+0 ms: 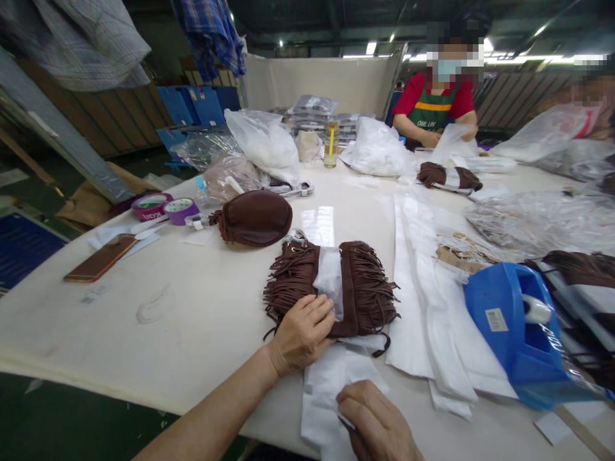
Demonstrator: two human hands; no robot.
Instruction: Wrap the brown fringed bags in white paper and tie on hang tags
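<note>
A dark brown fringed bag [358, 291] lies flat on the white table, a white translucent strip [329, 275] across its middle. My left hand [305, 333] rests on the lower left of the bag, fingers stretched out over the fringe and the strip's edge. Under the bag runs a white wrapping sheet [321, 390] that comes out toward me. My right hand [377, 419] is closed, pinching this sheet near the table's front edge. Just beyond the bag sits a rounded brown leather pouch [257, 218].
To the right are long white sheets [416, 288] and a blue tape dispenser [512, 333]. A phone [100, 258] and purple tape rolls [181, 210] lie at left. Farther back stand a bottle [331, 145], plastic bags [377, 147] and a co-worker [435, 105] across the table.
</note>
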